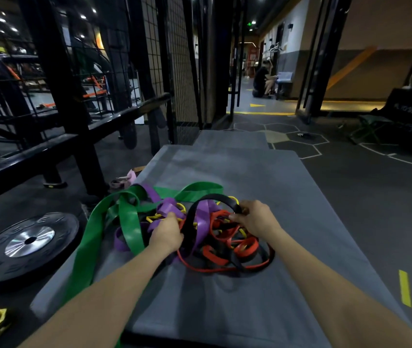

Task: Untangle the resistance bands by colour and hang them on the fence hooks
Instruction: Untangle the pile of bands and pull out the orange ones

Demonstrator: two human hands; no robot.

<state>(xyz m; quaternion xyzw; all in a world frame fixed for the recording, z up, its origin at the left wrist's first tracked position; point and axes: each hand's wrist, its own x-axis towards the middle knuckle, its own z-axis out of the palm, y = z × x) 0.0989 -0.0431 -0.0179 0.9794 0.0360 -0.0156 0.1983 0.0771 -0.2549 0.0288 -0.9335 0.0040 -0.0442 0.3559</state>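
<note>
Rubber bands in green, purple, red, black and yellow, all knotted in one heap on a grey mat.

From the head view, the heap of resistance bands (187, 227) lies at the centre of the frame on the grey mat (300, 197), and no colour looks separated yet; the mesh fence (172, 71) stands at the upper left, well apart, with no band hanging on it that I can see (its hooks are too dark to make out). So nearly the whole job seems left. The left hand (166, 233) reaches into the purple and yellow strands, fingers buried, so its grip cannot be told. The right hand (256, 217) curls its fingers around the black band (221, 198), raised in an arch above the pile.
</note>
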